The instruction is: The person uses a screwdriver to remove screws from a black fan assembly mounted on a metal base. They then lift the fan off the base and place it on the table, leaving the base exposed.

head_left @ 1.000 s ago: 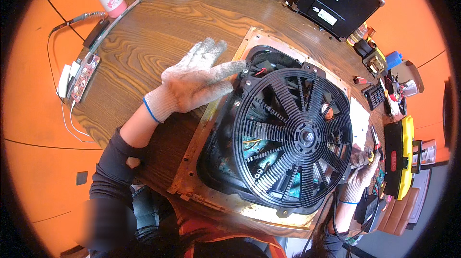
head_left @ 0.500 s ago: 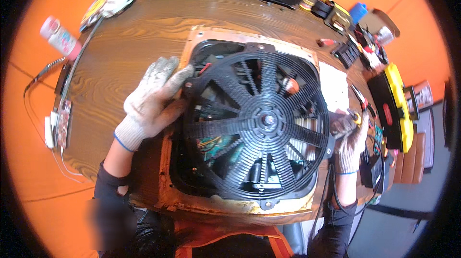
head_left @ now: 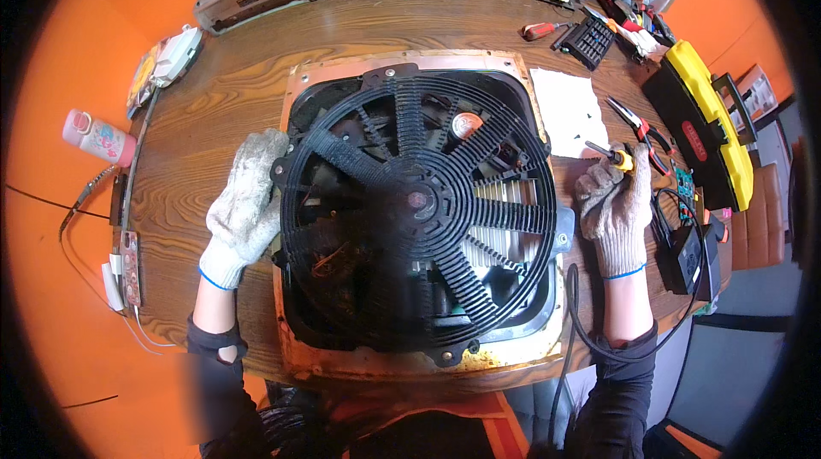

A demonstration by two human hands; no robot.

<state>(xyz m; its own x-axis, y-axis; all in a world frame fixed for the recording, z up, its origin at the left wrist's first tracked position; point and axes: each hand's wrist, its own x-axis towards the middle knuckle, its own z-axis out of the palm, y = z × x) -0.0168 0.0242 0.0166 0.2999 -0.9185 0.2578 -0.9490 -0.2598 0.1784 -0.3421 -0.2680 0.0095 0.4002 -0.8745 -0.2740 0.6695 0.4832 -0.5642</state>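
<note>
R hand [head_left: 617, 211] fingers curl round a yellow-handled screwdriver [head_left: 623, 161], shaft aimed left & far; L hand [head_left: 244, 203] fingers lie close together by the rim, can't tell if they grip it. Round black fan [head_left: 418, 200], no long axis, sits between, over an open housing [head_left: 299, 355]: right of L hand, left of R; L is nearer. White paper [head_left: 563, 102] & pliers [head_left: 643, 134] far right, toolbox [head_left: 697, 130] beyond. Vs 0.5 s ago: view's turned, R hand now apart from rim, was up against it
</note>
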